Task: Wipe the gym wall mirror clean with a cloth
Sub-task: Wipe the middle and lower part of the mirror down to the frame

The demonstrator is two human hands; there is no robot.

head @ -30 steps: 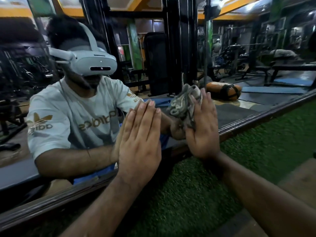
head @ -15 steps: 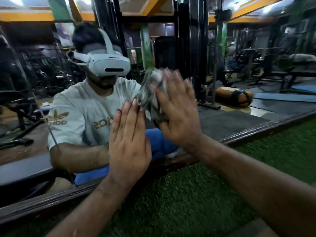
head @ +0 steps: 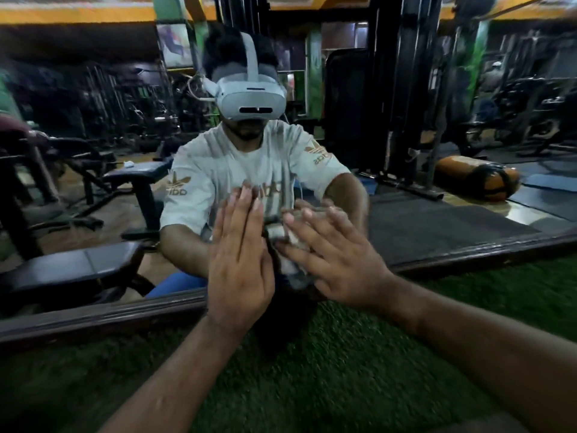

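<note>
Green artificial turf floor [head: 312, 370], dark weight bench [head: 71, 270], orange punching bag [head: 477, 179] on black mats, dim gym light

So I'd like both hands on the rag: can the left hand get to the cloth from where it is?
Probably yes. The left hand lies flat on the mirror right beside the cloth, which the right hand presses to the glass. Nothing sits between them; only the right hand's fingers cover most of it.
</note>
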